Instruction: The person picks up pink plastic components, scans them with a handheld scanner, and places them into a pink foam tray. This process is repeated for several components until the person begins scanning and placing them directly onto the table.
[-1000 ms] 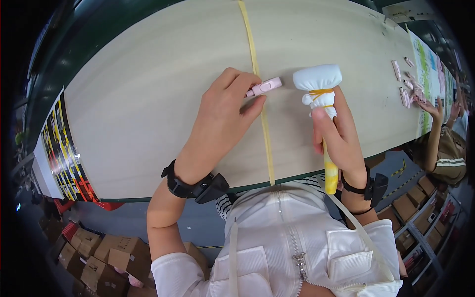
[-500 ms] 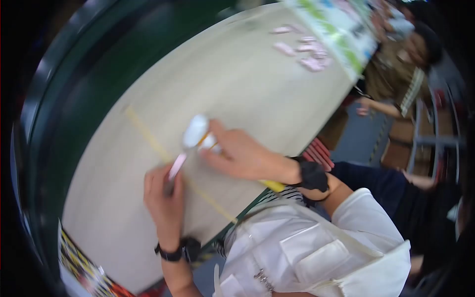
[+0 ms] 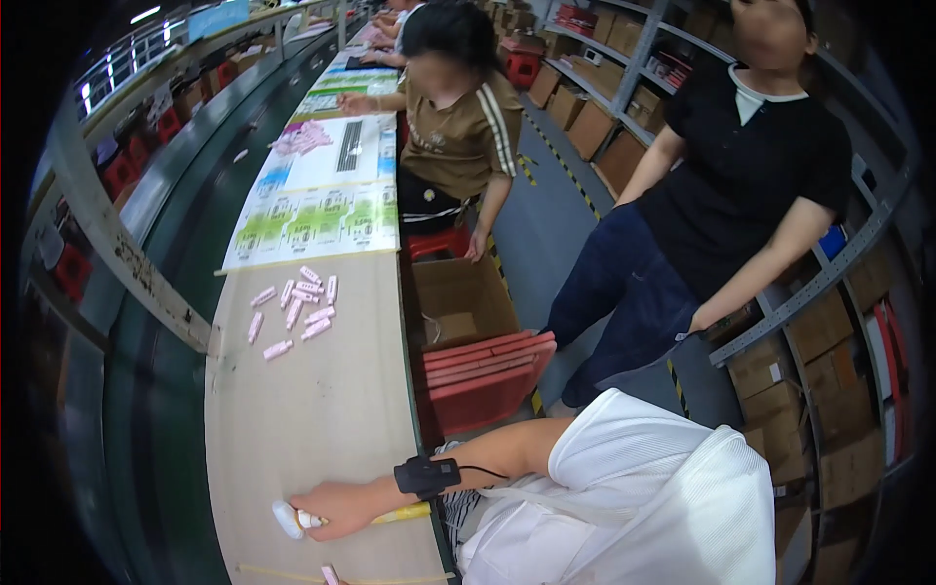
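Head view: at seven o'clock, the right hand [image 3: 341, 509] wraps its grip round a mallet [image 3: 287, 520] over the counter [image 3: 336, 414]. One pink stick [image 3: 331, 575] shows at six o'clock from that hand, loose pink sticks [image 3: 294, 312] at twelve. The left hand's grip I cannot tell.

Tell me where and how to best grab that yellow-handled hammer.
Probably wrap round the yellow handle, coming from the near edge of the table: that slim, straight length sticks out there past the right hand, while the white head is bulky and faces away.

Small sticks [image 3: 294, 312] on table [image 3: 292, 419] beyond mallet [image 3: 288, 520]; carton [image 3: 458, 278] right of table, probably on floor [image 3: 546, 234].
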The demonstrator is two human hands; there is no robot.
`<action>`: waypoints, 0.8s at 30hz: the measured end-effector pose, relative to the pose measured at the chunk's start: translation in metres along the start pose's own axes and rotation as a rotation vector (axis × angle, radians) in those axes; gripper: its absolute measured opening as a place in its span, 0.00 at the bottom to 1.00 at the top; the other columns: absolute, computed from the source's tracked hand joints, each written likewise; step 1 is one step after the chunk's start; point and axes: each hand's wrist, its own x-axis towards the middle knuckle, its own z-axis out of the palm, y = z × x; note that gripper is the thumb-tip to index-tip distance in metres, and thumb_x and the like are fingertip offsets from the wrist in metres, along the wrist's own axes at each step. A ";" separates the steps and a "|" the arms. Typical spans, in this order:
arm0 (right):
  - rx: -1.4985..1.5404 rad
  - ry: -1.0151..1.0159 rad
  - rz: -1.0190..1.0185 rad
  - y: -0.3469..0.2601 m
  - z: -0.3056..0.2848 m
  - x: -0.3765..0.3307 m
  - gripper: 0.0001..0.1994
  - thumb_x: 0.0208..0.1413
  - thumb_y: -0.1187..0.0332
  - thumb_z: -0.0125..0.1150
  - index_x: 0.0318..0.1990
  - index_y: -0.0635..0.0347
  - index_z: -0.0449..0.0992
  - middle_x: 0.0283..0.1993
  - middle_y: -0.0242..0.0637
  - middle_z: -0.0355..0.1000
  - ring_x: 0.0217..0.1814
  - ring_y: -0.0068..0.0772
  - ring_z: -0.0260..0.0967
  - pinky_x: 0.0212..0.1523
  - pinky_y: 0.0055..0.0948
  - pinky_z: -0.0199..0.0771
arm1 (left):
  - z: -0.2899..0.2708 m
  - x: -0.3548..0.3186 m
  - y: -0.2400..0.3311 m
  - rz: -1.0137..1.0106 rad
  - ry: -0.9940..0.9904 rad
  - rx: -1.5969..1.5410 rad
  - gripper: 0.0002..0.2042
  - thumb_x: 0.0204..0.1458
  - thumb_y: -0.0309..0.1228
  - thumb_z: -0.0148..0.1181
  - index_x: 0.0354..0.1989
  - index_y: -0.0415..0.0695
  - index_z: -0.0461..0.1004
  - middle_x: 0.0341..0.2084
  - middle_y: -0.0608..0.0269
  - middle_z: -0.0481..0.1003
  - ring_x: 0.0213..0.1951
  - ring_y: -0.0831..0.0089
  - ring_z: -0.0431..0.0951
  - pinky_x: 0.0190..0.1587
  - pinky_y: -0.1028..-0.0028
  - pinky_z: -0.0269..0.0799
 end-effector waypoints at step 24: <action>-0.065 0.041 -0.012 -0.012 0.001 -0.005 0.18 0.53 0.62 0.62 0.44 0.67 0.68 0.27 0.53 0.76 0.31 0.62 0.75 0.34 0.53 0.74 | 0.000 0.006 0.010 0.035 0.028 -0.050 0.07 0.54 0.25 0.71 0.39 0.37 0.84 0.30 0.51 0.80 0.30 0.61 0.78 0.36 0.66 0.77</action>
